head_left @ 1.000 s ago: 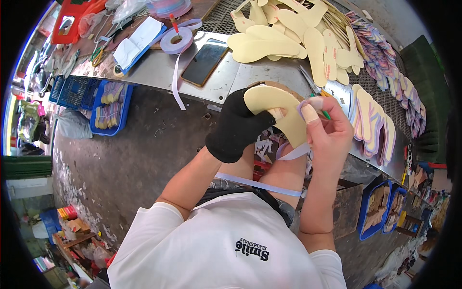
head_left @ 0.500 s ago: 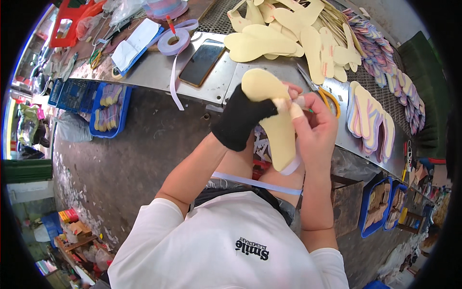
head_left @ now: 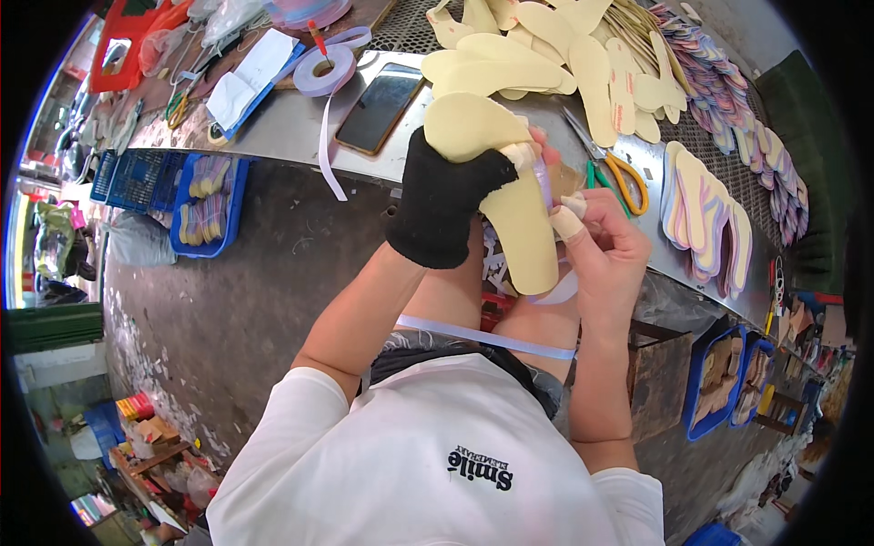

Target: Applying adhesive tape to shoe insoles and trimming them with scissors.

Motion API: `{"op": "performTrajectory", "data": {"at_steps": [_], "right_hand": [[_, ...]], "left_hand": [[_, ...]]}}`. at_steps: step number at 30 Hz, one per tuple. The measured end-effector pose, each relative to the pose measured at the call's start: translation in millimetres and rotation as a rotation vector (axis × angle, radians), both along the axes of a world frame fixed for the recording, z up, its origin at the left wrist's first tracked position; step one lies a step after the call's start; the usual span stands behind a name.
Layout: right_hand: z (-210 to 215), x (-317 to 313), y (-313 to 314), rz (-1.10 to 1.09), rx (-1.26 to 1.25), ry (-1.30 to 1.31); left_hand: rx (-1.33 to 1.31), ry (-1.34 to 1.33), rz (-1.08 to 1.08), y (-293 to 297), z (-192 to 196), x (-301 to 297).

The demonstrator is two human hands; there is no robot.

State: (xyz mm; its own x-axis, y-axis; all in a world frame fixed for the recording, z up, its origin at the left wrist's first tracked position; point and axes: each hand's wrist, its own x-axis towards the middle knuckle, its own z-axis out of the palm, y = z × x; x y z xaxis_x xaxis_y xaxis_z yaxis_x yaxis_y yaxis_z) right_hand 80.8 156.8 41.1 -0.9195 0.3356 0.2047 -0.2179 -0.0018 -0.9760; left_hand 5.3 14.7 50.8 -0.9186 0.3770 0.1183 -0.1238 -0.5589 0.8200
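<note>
My left hand (head_left: pixel 455 196), in a black fingerless glove, grips a pale yellow insole (head_left: pixel 523 238) around its middle, the thumb across its face. A narrow lilac ribbon (head_left: pixel 543 182) runs along the insole's right edge. My right hand (head_left: pixel 601 241) pinches at that ribbon beside the edge, thumb against forefinger, with tape wrapped on the fingertips. A loose ribbon end (head_left: pixel 560 290) hangs below the insole. Another lilac strip (head_left: pixel 487 338) crosses my lap. Orange-handled scissors (head_left: pixel 626 182) and a green-handled tool (head_left: pixel 596 173) lie on the metal table just beyond my right hand.
A heap of yellow insoles (head_left: pixel 592 86) covers the far table. Ribbon-edged insoles (head_left: pixel 706 218) are stacked at the right. A phone (head_left: pixel 380 109), a lilac ribbon roll (head_left: pixel 325 71) and a notepad (head_left: pixel 250 82) lie left of the heap. Blue baskets (head_left: pixel 211 244) stand below the table.
The insole and my left hand have shifted left. My right fingers have drawn away from my left thumb, slightly down, and more ribbon shows along the edge. The green-handled tool has come into view.
</note>
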Motion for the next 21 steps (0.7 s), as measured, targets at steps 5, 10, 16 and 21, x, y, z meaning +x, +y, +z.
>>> {"op": "performTrajectory", "data": {"at_steps": [5,10,16,21], "right_hand": [[4.1,-3.9,4.9,0.167,-0.06,-0.081],[1.2,-13.3,-3.2,0.128,-0.137,-0.093],[1.8,-19.7,-6.0,0.101,-0.256,-0.285],[-8.3,-4.6,-15.1,0.048,-0.168,-0.282]], "left_hand": [[-0.078,0.088,-0.018,4.2,1.8,-5.1],[0.074,0.03,-0.201,7.3,-16.2,-24.5],[-0.081,0.004,0.037,7.9,-29.5,-7.2],[0.004,-0.047,0.278,11.6,-20.6,-6.0]]}}
